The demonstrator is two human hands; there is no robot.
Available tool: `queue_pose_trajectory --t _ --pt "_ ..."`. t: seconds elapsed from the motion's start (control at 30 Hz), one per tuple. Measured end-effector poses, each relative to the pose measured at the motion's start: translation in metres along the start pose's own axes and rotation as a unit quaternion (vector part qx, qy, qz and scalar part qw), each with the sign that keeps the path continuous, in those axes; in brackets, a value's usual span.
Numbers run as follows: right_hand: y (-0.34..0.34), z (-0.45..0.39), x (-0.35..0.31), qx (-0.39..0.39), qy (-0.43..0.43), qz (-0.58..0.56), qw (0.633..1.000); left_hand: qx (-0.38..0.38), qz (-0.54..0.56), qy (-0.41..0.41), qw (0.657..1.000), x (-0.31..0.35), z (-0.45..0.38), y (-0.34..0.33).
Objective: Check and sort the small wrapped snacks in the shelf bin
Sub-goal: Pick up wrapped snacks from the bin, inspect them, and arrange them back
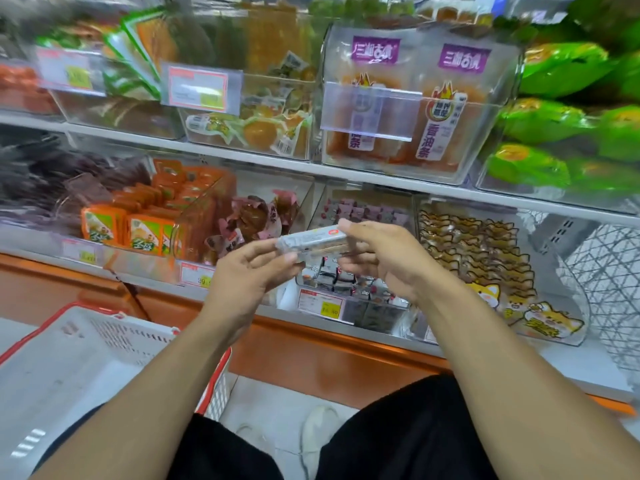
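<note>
Both hands hold one small wrapped snack (pixel 311 241), a pale oblong packet with a silvery wrapper, level in front of the lower shelf. My left hand (pixel 247 271) grips its left end with curled fingers. Its right end is pinched by my right hand (pixel 384 258), thumb on top. Directly behind and below them stands the clear shelf bin (pixel 349 306), holding several small pink and dark wrapped snacks; the hands hide its middle.
Neighbouring clear bins hold orange packs (pixel 138 230), brown-pink wrapped pieces (pixel 249 220) and dog-print packets (pixel 485 265). The upper shelf carries more bins and green bags (pixel 561 67). A white basket with a red rim (pixel 86 362) sits at lower left, near my knees.
</note>
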State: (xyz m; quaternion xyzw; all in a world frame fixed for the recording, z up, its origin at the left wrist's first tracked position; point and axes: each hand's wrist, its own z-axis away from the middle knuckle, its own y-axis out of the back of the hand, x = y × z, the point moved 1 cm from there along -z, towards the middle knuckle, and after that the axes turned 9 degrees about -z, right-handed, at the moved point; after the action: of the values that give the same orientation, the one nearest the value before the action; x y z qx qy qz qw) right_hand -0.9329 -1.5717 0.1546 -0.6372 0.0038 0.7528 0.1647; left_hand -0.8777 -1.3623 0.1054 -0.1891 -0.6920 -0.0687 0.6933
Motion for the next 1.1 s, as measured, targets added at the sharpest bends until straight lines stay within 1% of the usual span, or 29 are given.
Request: queue_pose_trajectory --t 0.07,0.17,0.27,0.33,0.4,0.5,0.53,0.57,0.63,0.7,0.73,0.77,0.8,0.87,0.9,0.97,1.03,1.1 --pt "0.002 0.001 0.008 0.002 -0.004 -0.009 1.000 0.032 -0.012 0.012 0.999 -0.007 0.000 0.006" --pt "0.008 -0.002 0.020 -0.017 -0.002 -0.034 0.999 0.075 -0.028 0.032 0.996 -0.016 -0.003 0.016" --pt "0.011 -0.005 0.024 0.016 0.007 -0.047 0.999 0.078 -0.027 0.046 0.996 -0.019 -0.007 0.017" --pt "0.010 -0.005 0.027 0.029 -0.010 -0.068 0.997 0.084 -0.031 0.053 0.995 -0.021 -0.008 0.014" --pt "0.010 -0.005 0.029 0.043 -0.020 -0.065 0.997 0.091 -0.041 0.055 0.993 -0.022 -0.010 0.010" --pt "0.012 -0.009 0.029 0.050 -0.013 -0.068 0.996 0.075 -0.002 0.076 0.994 -0.021 -0.013 0.004" --pt "0.012 -0.009 0.028 0.033 -0.005 -0.089 0.995 0.064 0.022 0.090 0.994 -0.020 -0.013 0.003" --pt "0.012 -0.010 0.026 0.001 0.004 -0.116 0.993 0.058 0.042 0.103 0.992 -0.019 -0.014 0.003" --pt "0.015 -0.009 0.024 -0.110 0.017 -0.149 0.983 0.058 0.060 0.123 0.989 -0.018 -0.015 0.004" --pt "0.017 -0.007 0.024 -0.208 0.048 -0.102 0.972 0.067 0.056 0.142 0.986 -0.019 -0.016 0.003" --pt "0.017 -0.007 0.026 -0.225 0.074 -0.058 0.970 0.065 0.054 0.150 0.985 -0.020 -0.017 0.002" --pt "0.015 -0.008 0.029 -0.213 0.103 -0.010 0.972 0.059 0.054 0.154 0.985 -0.021 -0.017 0.001" --pt "0.012 -0.008 0.030 -0.178 0.131 0.031 0.975 0.051 0.056 0.158 0.985 -0.021 -0.018 0.000" --pt "0.008 -0.011 0.029 -0.084 0.181 0.088 0.976 0.052 0.050 0.158 0.985 -0.021 -0.021 -0.002" --pt "0.007 -0.013 0.029 -0.037 0.202 0.115 0.972 0.062 0.028 0.150 0.986 -0.021 -0.021 -0.001" --pt "0.007 -0.019 0.029 0.030 0.223 0.186 0.956 0.092 -0.077 0.104 0.987 -0.021 -0.021 0.002" --pt "0.006 -0.024 0.031 0.050 0.209 0.252 0.944 0.115 -0.179 0.035 0.976 -0.020 -0.018 0.004" --pt "0.001 -0.028 0.036 0.042 0.189 0.290 0.937 0.120 -0.215 -0.016 0.969 -0.018 -0.014 0.003"
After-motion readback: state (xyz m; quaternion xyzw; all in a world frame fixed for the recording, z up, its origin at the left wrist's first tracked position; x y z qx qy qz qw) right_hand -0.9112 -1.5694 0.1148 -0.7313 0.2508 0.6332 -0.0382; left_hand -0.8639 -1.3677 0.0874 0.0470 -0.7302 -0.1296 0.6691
